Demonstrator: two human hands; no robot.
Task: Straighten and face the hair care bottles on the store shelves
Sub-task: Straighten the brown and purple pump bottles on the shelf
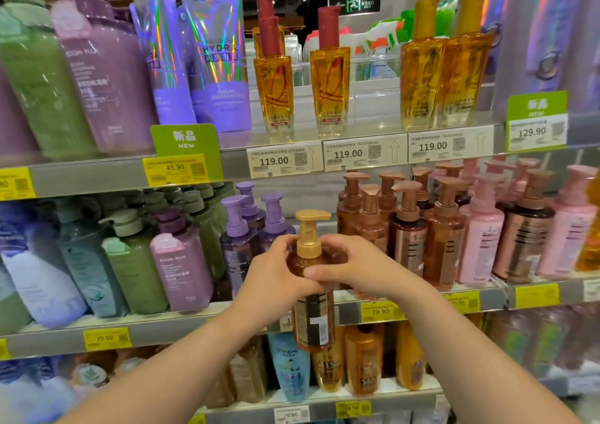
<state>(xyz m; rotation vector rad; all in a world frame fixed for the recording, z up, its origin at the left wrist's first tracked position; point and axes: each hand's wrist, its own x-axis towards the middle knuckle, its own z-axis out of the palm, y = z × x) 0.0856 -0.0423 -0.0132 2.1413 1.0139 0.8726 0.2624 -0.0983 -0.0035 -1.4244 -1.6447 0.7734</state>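
My fingers [292, 245] are wrapped around the shoulders of an amber pump bottle [313, 293] — left hand [276, 272] and right hand [360, 269] both gripping it, one on each side. The bottle stands upright, long axis vertical, gold pump spout pointing right, label with a large "1" facing me. It hangs in front of the middle shelf [194, 326] of a shop aisle, between purple bottles [240, 245] and brown pump bottles [406, 235].

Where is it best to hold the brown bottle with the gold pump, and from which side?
Hold the brown bottle around its round shoulder, from both sides, as the left hand and right hand do now. The gold pump is narrow and may turn.
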